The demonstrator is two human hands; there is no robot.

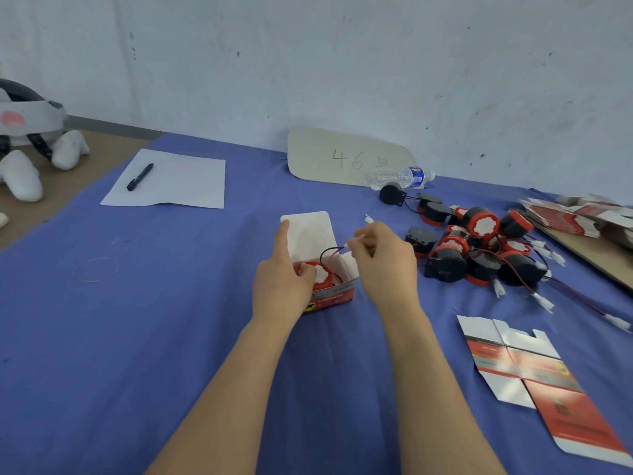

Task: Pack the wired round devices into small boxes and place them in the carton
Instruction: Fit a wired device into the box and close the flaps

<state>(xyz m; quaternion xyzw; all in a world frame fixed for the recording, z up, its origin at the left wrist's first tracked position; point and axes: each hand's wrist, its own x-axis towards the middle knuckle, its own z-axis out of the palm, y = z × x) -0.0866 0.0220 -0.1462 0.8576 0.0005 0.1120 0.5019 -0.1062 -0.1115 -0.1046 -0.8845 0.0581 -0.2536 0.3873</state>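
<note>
Head camera view, looking down at a counter [137,337] covered with a blue cloth. At the centre stands a small box [337,296], red and white, with its white lid flap raised at the far side. A round device [322,277], red with a white face, is already seated inside the box. The left hand [284,282] is wrapped round the box's nine o'clock side, with the thumb laid on the device and the forefinger stretched up along the flap. The right hand [383,258], at the box's three o'clock, is closed in a pinch on a white plug [356,240]. From the plug a red-and-black wire [329,252] arches down to the device, outside the box.

Towards three o'clock a pile of devices [479,248] waits unpacked, their wires tangled together. An unfolded flat box [534,371] lies at four o'clock, and a stack of flat boxes [582,214] at two o'clock. A sheet of paper [191,186] with a pen [139,177] on it lies at ten o'clock. No carton can be seen.

The step in hand is judged to be the tucking-in of the wire. Next, the wire would need to be coiled and pressed down beside the device while the box is steadied, so that nothing is caught when the flap is folded shut. The closed box would then be carried to the carton.
</note>
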